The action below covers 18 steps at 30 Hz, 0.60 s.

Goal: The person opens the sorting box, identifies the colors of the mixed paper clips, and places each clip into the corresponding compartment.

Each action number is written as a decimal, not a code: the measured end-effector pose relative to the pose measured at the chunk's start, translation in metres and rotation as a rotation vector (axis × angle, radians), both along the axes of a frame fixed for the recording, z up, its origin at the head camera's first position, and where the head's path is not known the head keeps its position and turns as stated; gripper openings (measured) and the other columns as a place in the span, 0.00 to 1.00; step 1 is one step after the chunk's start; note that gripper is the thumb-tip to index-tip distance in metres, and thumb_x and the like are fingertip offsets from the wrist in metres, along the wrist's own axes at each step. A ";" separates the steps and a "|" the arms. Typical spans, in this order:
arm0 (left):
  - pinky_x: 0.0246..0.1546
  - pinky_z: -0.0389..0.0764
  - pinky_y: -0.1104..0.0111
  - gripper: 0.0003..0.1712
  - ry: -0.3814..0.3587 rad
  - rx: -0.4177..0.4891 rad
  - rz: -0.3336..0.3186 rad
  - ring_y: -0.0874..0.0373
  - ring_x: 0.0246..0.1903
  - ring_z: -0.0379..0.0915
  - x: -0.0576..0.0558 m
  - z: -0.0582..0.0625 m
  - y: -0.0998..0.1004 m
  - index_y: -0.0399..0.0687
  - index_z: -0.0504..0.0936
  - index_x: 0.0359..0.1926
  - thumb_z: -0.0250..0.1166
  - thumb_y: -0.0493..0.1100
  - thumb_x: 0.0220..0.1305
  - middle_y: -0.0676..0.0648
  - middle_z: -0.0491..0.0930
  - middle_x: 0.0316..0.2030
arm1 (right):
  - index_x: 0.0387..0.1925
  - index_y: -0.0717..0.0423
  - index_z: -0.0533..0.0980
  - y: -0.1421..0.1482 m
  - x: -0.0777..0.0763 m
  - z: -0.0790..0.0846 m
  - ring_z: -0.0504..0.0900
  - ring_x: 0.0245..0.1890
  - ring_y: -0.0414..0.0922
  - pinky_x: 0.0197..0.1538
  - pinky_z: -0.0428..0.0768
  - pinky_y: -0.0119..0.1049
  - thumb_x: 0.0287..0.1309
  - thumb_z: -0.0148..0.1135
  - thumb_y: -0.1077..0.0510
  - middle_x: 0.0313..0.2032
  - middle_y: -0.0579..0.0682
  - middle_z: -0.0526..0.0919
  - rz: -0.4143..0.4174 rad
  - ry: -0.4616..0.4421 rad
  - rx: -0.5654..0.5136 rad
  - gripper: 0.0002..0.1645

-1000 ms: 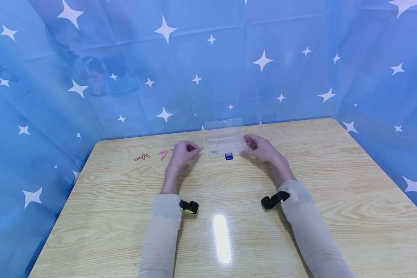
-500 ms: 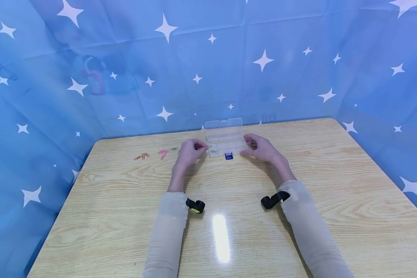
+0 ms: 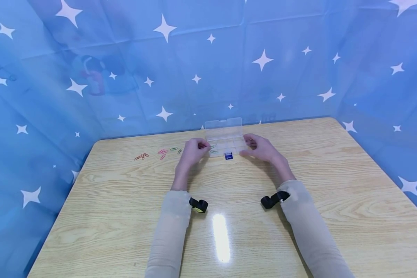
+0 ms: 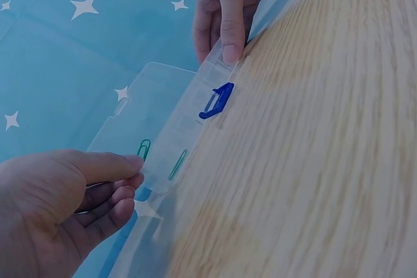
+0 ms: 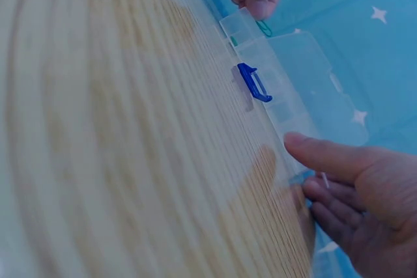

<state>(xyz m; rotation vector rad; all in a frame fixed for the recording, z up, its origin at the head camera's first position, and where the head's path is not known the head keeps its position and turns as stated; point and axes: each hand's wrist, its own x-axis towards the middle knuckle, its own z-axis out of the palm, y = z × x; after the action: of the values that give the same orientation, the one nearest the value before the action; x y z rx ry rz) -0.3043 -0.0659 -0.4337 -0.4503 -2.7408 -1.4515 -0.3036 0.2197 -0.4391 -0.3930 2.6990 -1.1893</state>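
Observation:
A clear plastic compartment box [image 3: 229, 145] stands near the table's back edge, its lid [image 3: 224, 128] raised and a blue latch [image 3: 228, 156] at its front. My left hand [image 3: 192, 151] pinches a green paper clip [image 4: 144, 150] between thumb and forefinger, over the box's left end. Another green paper clip [image 4: 178, 165] lies inside the left front compartment. At the box's right end, my right hand [image 3: 264, 150] holds it, thumb [image 5: 306, 148] at the front corner and fingers curled behind; parts of those fingers are hidden.
Left of the box on the wooden table [image 3: 125, 216] lie two green paper clips [image 3: 173, 149], several pink paper clips [image 3: 163, 152] and several red-orange paper clips [image 3: 141, 156]. A blue star-patterned cloth [image 3: 194, 58] hangs behind the table. Each sleeve carries a black wrist camera [image 3: 199, 205].
My left hand has moved right with the green paper clip, from the table beside the box to over its left compartments. The right hand and box have stayed put.

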 end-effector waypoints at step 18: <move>0.41 0.80 0.65 0.06 -0.025 -0.023 0.000 0.53 0.38 0.78 0.002 0.001 -0.001 0.37 0.86 0.42 0.66 0.36 0.68 0.43 0.84 0.38 | 0.75 0.62 0.59 0.001 -0.002 -0.002 0.67 0.68 0.61 0.69 0.65 0.55 0.63 0.70 0.51 0.67 0.65 0.69 -0.002 -0.007 0.001 0.46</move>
<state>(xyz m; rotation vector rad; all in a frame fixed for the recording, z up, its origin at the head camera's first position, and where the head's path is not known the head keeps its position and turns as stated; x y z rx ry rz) -0.3023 -0.0670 -0.4326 -0.4349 -2.7793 -1.4376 -0.3057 0.2203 -0.4413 -0.3853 2.6942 -1.1869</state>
